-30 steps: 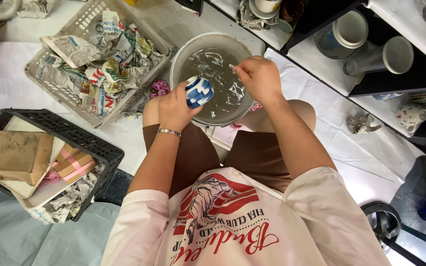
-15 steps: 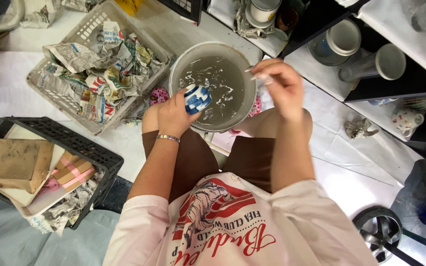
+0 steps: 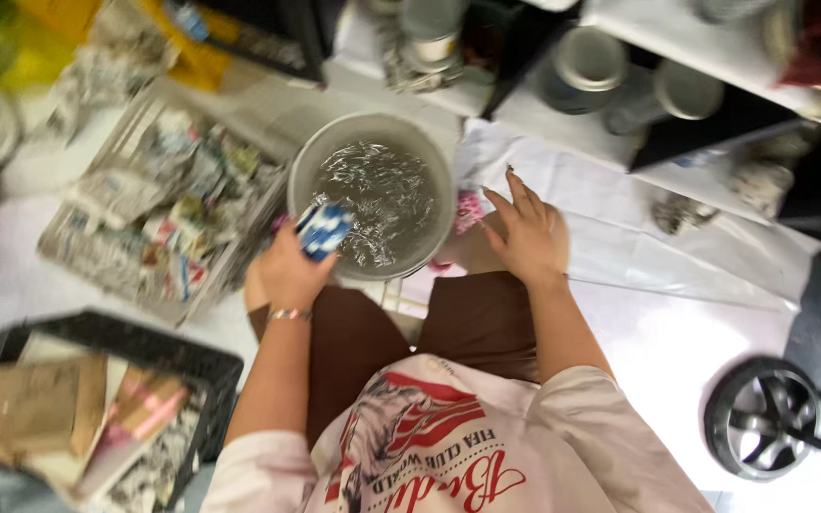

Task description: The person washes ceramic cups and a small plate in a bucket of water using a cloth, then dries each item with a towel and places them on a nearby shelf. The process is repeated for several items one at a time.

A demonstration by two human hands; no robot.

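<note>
Head view: your left hand (image 3: 287,271) grips the small blue-and-white cup (image 3: 324,231) at the near-left rim of the grey water basin (image 3: 308,161). Your right hand (image 3: 527,237) rests on your knee, fingers spread and empty, just right of the basin.

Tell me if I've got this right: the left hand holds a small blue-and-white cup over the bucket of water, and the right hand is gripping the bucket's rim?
Not quite. In the head view the right hand grips nothing: its fingers are spread open beside the bucket, apart from its rim. The rest stands: the left hand holds the small blue-and-white cup over the bucket's water.
</note>
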